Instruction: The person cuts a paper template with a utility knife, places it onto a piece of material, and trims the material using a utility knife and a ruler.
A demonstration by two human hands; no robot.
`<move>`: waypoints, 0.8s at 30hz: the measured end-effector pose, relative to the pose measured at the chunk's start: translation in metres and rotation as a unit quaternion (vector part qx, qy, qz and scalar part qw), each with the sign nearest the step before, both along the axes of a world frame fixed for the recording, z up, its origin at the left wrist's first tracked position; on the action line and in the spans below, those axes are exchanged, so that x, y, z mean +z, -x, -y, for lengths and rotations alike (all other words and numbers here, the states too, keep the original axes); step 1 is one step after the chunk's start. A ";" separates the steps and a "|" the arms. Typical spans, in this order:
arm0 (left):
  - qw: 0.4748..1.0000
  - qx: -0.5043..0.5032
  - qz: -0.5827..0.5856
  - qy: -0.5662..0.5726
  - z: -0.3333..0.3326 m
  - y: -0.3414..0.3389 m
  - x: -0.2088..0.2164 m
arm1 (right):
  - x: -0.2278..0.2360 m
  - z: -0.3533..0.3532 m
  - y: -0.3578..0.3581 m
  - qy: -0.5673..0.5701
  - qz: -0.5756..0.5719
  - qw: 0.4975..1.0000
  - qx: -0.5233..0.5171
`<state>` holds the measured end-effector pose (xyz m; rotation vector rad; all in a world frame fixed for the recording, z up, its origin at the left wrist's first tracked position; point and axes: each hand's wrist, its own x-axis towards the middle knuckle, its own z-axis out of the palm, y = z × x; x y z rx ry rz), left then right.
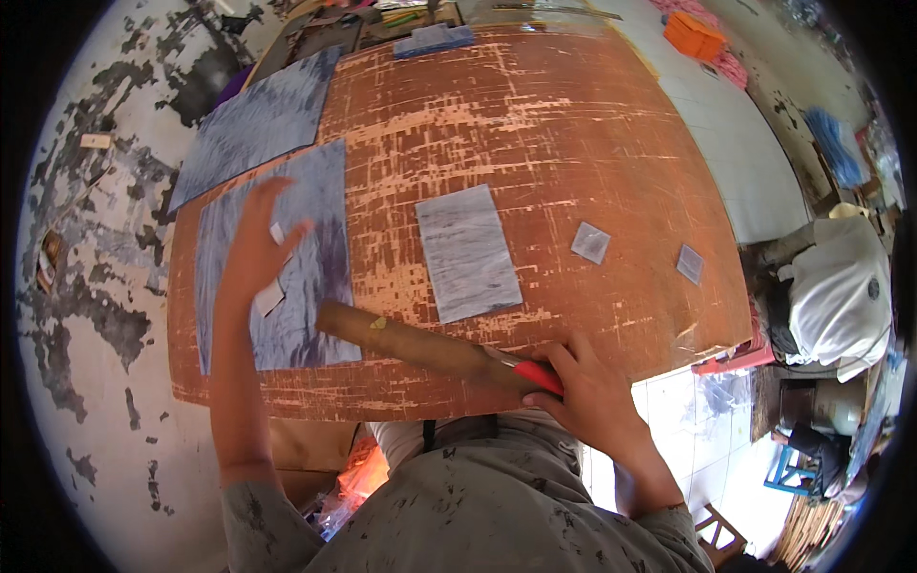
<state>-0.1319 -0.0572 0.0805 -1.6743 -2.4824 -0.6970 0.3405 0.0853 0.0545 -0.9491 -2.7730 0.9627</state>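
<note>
Placement seemed the step in hand: the left hand point(256, 256), fingers spread, was over partly hidden white material point(269, 299) on a rectangular blue-grey marbled sheet point(320, 258); the right hand point(594, 396) gripped a long brown tool point(411, 346) by its red handle point(540, 375). The next move likely called for steady alignment.

**Streaked blue, scratched brown**

The reddish-brown surface point(611, 124) is crossed by tan scratches. Large blue-grey sheets point(315, 291) are streaked darker; the smaller sheet point(468, 253) is streaked grey. The tool point(411, 346) is coloured brown, its handle point(540, 375) red. The grey shirt point(478, 516) is flecked with black.
</note>
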 end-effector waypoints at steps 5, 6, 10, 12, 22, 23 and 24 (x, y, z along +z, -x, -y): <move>0.966 -0.233 0.071 0.088 -0.018 -0.137 0.006 | -0.011 -0.055 0.002 -0.071 -0.092 0.986 -0.117; 0.964 -0.240 0.066 0.094 -0.013 -0.149 -0.001 | -0.015 -0.070 0.008 -0.073 -0.090 0.986 -0.119; 0.966 -0.231 0.092 0.072 0.011 -0.174 -0.027 | -0.023 -0.115 0.017 -0.198 -0.137 0.959 -0.148; 0.971 -0.206 0.113 0.048 0.031 -0.182 -0.033 | -0.023 -0.119 0.017 -0.215 -0.135 0.959 -0.127; 0.983 -0.001 0.133 -0.127 0.120 -0.176 -0.073 | -0.008 -0.154 -0.059 -0.171 -0.079 0.933 -0.307; 0.982 -0.001 0.137 -0.128 0.120 -0.176 -0.074 | -0.006 -0.161 -0.073 -0.202 -0.051 0.923 -0.324; 0.980 0.031 0.145 -0.133 0.119 -0.179 -0.075 | -0.011 -0.167 -0.084 -0.204 -0.050 0.923 -0.323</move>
